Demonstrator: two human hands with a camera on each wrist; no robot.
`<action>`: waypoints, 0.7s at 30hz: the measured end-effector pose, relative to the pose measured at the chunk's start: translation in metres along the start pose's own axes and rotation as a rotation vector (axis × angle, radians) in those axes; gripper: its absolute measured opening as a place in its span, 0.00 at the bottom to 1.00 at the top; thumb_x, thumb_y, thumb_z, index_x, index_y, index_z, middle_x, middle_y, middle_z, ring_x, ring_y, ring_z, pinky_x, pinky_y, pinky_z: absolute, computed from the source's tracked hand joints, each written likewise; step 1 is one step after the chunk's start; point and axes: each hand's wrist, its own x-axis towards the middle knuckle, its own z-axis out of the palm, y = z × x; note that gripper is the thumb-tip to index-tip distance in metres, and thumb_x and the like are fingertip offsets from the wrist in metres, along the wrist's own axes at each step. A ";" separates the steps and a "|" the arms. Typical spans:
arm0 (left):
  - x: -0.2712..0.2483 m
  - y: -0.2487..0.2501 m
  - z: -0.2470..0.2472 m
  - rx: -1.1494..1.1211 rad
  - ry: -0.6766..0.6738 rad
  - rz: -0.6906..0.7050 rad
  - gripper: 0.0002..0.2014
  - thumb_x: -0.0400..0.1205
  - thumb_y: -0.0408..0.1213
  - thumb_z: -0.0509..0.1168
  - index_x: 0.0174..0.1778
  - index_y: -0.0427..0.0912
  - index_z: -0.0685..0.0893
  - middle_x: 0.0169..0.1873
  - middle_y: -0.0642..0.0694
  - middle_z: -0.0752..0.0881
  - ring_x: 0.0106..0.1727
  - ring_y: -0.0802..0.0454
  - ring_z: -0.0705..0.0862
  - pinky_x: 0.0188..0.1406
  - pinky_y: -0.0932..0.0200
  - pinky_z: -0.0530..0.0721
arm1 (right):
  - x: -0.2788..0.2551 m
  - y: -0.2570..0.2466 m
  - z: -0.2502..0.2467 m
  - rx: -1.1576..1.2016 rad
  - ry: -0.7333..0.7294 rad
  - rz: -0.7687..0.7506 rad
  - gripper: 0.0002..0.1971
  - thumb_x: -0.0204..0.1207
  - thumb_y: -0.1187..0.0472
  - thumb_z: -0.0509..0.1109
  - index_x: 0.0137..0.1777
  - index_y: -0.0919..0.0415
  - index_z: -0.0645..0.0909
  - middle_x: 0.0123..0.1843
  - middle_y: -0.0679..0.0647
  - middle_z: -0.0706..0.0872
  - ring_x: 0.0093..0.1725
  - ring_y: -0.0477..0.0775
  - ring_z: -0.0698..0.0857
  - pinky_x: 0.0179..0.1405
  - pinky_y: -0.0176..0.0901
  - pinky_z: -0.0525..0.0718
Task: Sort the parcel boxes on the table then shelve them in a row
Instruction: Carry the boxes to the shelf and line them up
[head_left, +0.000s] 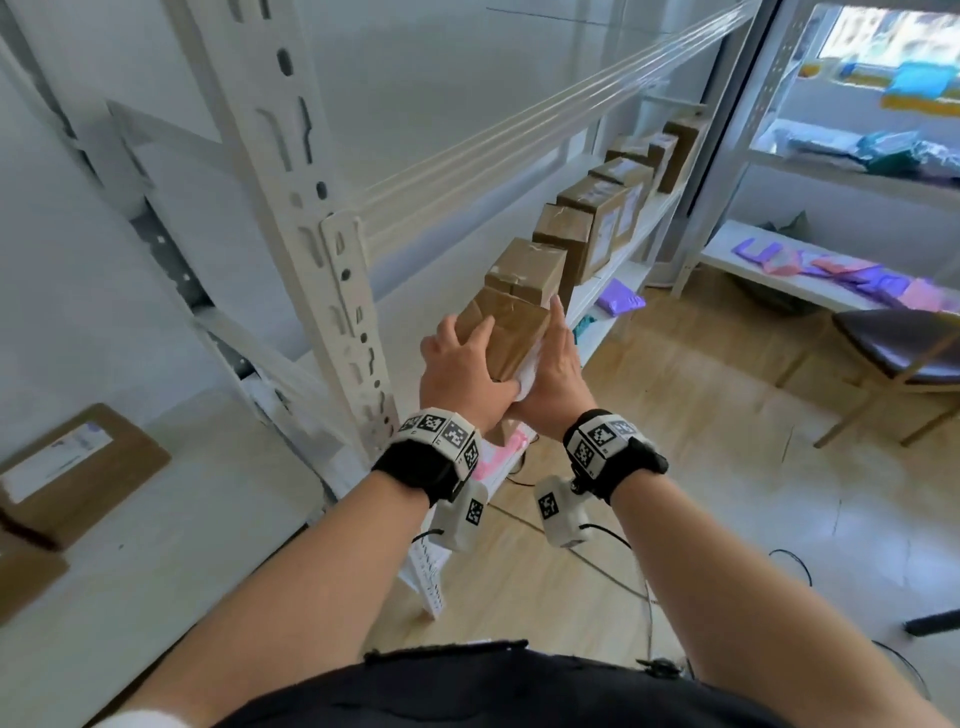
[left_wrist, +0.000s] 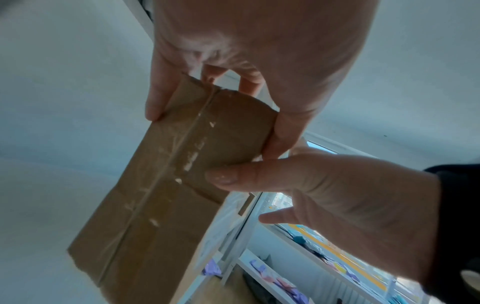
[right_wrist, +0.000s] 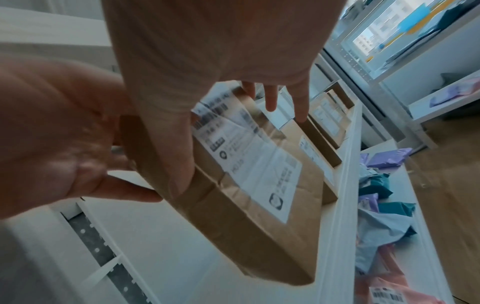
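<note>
I hold a brown taped parcel box (head_left: 514, 332) tilted at the near end of the shelf (right_wrist: 345, 174). My left hand (head_left: 460, 358) grips its upper end, thumb on one side and fingers over the other, as the left wrist view of the box (left_wrist: 168, 185) shows. My right hand (head_left: 558, 358) lies with straight fingers on the side with the white label (right_wrist: 254, 164), its thumb (left_wrist: 233, 174) pressed on the taped face. Several boxes (head_left: 587, 234) stand upright in a row further along the shelf. Another labelled box (head_left: 78, 467) lies on the table (head_left: 197, 545) at lower left.
A white perforated upright (head_left: 322, 249) of the rack stands just left of my hands. Coloured poly mailers (right_wrist: 384, 195) lie on the lower shelf. A second rack (head_left: 831, 270) with mailers and a chair (head_left: 904, 353) stand to the right. Cables run across the wooden floor.
</note>
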 end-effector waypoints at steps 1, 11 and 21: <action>0.010 0.003 0.003 0.011 0.008 -0.024 0.41 0.73 0.50 0.74 0.83 0.53 0.67 0.81 0.42 0.60 0.76 0.40 0.62 0.66 0.44 0.81 | 0.012 0.004 -0.001 0.002 -0.015 -0.020 0.78 0.49 0.50 0.91 0.85 0.44 0.31 0.85 0.55 0.54 0.85 0.57 0.56 0.83 0.56 0.59; 0.078 -0.006 0.034 0.083 0.132 -0.255 0.38 0.74 0.45 0.75 0.80 0.53 0.70 0.82 0.42 0.58 0.77 0.39 0.59 0.66 0.47 0.79 | 0.101 0.032 0.031 -0.022 -0.189 -0.199 0.55 0.65 0.56 0.84 0.86 0.43 0.52 0.86 0.55 0.52 0.73 0.61 0.77 0.65 0.53 0.82; 0.103 -0.039 0.073 -0.027 0.011 -0.311 0.24 0.84 0.30 0.62 0.78 0.45 0.76 0.84 0.39 0.62 0.85 0.38 0.56 0.83 0.43 0.61 | 0.141 0.055 0.067 -0.244 -0.313 -0.083 0.40 0.77 0.62 0.74 0.85 0.49 0.58 0.88 0.62 0.48 0.75 0.66 0.76 0.60 0.55 0.84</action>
